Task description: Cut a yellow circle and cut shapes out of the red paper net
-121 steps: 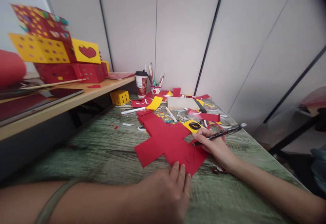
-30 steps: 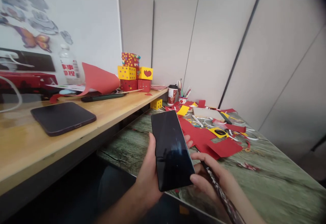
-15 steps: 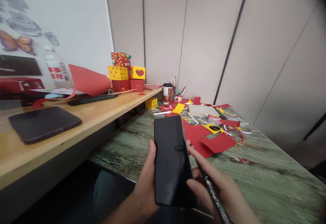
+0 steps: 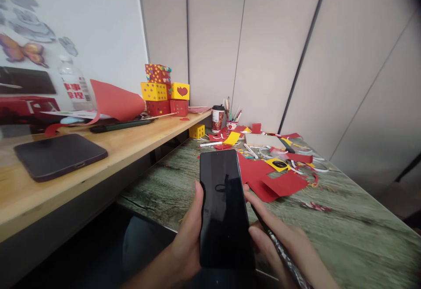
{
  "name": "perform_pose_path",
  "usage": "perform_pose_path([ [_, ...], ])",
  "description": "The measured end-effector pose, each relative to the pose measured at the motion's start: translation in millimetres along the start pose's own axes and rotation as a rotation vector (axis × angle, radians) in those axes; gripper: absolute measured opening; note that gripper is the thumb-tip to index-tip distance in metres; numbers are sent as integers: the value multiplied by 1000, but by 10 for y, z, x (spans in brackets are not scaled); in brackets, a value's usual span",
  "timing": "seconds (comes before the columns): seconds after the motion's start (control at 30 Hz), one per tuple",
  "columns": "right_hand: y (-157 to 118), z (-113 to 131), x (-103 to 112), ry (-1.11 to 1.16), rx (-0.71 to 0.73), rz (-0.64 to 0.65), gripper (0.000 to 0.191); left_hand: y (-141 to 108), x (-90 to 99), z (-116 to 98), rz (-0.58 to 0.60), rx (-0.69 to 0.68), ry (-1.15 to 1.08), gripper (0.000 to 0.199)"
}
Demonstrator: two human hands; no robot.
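Observation:
A black smartphone (image 4: 225, 223) with a dark, reflective screen is held up in front of me. My left hand (image 4: 186, 245) grips its left side, the thumb along the edge and the other fingers hidden behind it. At the phone's right edge is my right hand (image 4: 283, 236), its fingertips touching or very near that edge. Between its fingers it holds a slim black pen-like stick (image 4: 281, 251) with a silvery pattern, pointing up toward the phone; its exact kind I cannot make out. Just beyond the phone lie sheets of red paper (image 4: 261, 183) on the wood-grain table (image 4: 351, 236).
On the wooden shelf (image 4: 131, 148) at left lie another dark phone (image 4: 61, 155), curled red paper (image 4: 112, 100), a plastic bottle (image 4: 75, 87) and stacked red and yellow boxes (image 4: 156, 91). A paper cup (image 4: 217, 120), a pen holder (image 4: 232, 125) and paper scraps occupy the table's far side.
The view has shifted slightly, so the background sits a little lower right to higher right. My right thumb has moved a bit right, away from the phone's face. Both hands keep their holds.

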State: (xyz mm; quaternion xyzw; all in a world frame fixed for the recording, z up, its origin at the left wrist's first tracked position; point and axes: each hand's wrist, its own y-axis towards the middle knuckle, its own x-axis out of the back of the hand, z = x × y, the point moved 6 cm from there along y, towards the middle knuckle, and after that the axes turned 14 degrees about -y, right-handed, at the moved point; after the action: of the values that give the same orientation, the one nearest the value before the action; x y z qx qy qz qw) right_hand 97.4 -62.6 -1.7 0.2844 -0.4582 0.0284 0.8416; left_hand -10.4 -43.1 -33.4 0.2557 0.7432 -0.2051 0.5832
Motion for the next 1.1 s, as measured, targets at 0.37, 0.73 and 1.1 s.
perform_pose_path([
  [0.37,35,-316,-98,179,-137,-10,37,36,-34,-10,46,-5,-49,65],
  [0.73,30,124,295,-388,408,-36,42,67,26,40,43,67,40,76],
  [1.1,427,-104,400,-407,336,-57,32,44,-27,43,-37,57,154,68],
])
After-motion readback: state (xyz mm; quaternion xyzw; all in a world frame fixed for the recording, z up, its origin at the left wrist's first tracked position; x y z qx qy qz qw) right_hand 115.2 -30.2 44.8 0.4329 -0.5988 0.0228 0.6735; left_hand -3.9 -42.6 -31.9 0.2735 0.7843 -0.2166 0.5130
